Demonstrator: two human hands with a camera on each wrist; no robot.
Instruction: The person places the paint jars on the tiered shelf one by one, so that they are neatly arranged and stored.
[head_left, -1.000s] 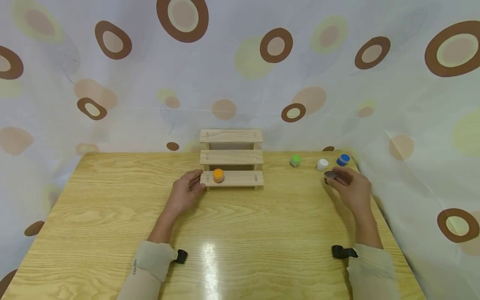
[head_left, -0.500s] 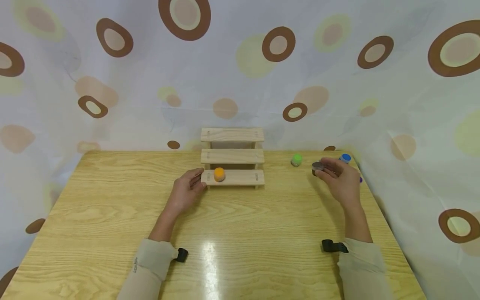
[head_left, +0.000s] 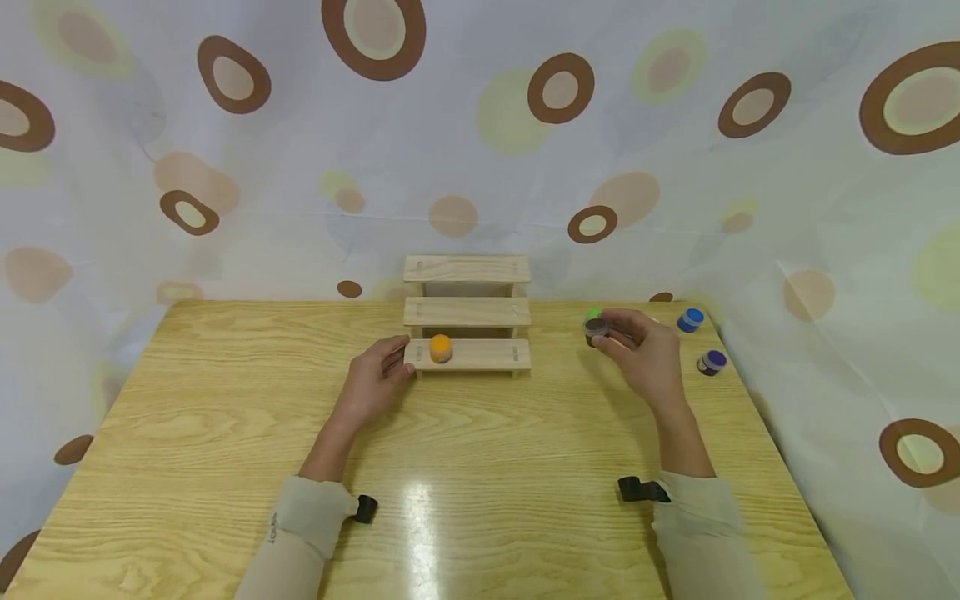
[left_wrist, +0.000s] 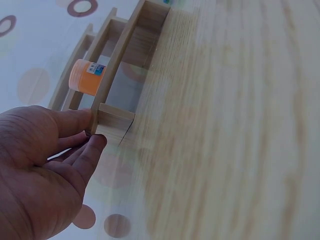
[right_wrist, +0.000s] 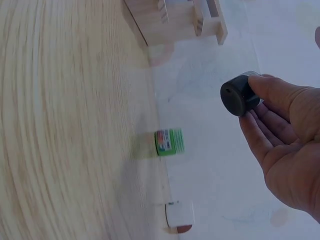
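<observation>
One large white cloth sheet with brown, tan and yellow-green rounded shapes hangs behind the light wood-grain surface, meeting its rear edge. The pale wooden three-step shelf stands close to that edge, around the middle, with broad stretches of wood to either side and in front. From here I see two rolled beige sleeves reaching in, the left sleeve bearing small dark marks I can't read.

The left hand pinches the left end of the lowest step, thumb against fingers. The right hand has its thumb and fingers closed round a small black round pot, lifted off the surface to the right of the shelf.

Among the little pots, an orange cylindrical pot sits on the lowest step near its left end; its white-and-blue label is too small to read. The green pot, behind the black one, has red and white lettering, also illegible. A white pot is near it, mostly behind the right hand. The blue-lidded pot and purple-lidded pot stand near the right edge.
</observation>
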